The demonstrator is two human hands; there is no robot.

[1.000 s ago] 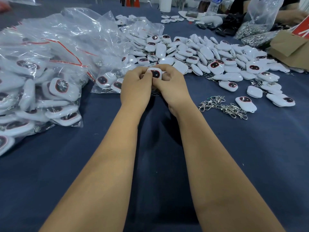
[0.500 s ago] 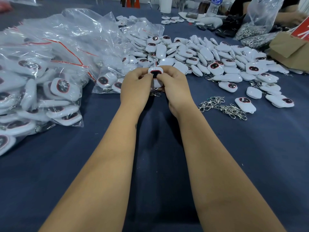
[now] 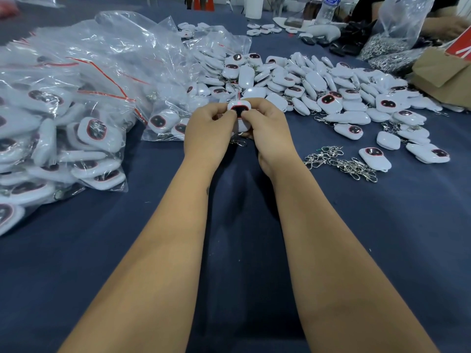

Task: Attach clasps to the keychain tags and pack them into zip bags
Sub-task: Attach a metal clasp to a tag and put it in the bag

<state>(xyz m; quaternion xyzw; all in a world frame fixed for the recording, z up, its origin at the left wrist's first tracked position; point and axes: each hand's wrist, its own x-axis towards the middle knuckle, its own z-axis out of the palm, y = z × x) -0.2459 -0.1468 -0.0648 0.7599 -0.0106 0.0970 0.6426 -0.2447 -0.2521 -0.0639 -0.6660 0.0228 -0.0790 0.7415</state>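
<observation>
Where the two bare forearms meet over the dark blue cloth surface point(image 3: 382, 250), the left hand point(image 3: 206, 133) and right hand point(image 3: 270, 133) close together on one tag point(image 3: 239, 112), each pinching it with curled fingers and thumb. It is a rounded white plastic piece, smooth and glossy, with a dark face ringed in red and a small red light near its top edge. A metal clasp point(image 3: 238, 142) shows just below it, between the wrists; whether it is already joined to the tag cannot be told.

Right of the hands, a tangle of loose clasps point(image 3: 341, 163) lies on the cloth, thin silvery wire and chain links. Just beyond it sit scattered single tags, and behind the hands a broad heap of tags point(image 3: 318, 85) spreads across the surface, many lying face down as plain white pebbles.

To the left, filled zip bags point(image 3: 63, 138) are piled up, clear crinkled film with red seal strips, tags pressed against the inside. Behind them lie more bags point(image 3: 127, 47), glossy and creased, partly hiding the heap's left edge.

At the far right stands a brown cardboard box point(image 3: 441, 72), with a clear bag point(image 3: 387, 44) of metal parts beside it, a bottle point(image 3: 328, 8) beyond, and another person's hand point(image 3: 443, 26) at the edge.
</observation>
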